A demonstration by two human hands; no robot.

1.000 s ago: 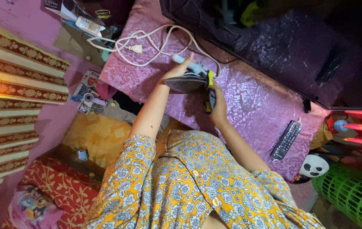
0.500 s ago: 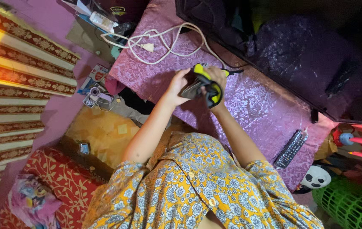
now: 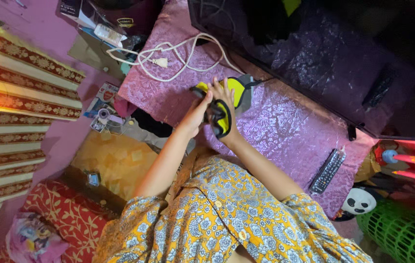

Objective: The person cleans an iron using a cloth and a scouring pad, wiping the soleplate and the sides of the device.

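Note:
Both of my hands hold a yellow-green and black clothes iron (image 3: 237,90) just above a table covered with a purple patterned cloth (image 3: 285,127). My left hand (image 3: 198,113) grips the iron's left side from below. My right hand (image 3: 222,100) wraps over its body, fingers spread along the top, beside the black and yellow handle (image 3: 222,119). The iron is tilted, with its yellow upper side towards me and its soleplate hidden. A white cord with a plug (image 3: 161,62) lies coiled on the cloth beyond the iron.
A dark flat screen (image 3: 339,58) stands along the table's far side. A black remote (image 3: 327,170) lies on the cloth at right. A panda toy (image 3: 358,200) and a green mesh basket (image 3: 402,225) sit at lower right. Small clutter (image 3: 104,114) lies left of the table.
The iron has been turned in my hands: its grey soleplate showed a second ago, and now the yellow body and handle face me. My right hand moved from below it to over its top.

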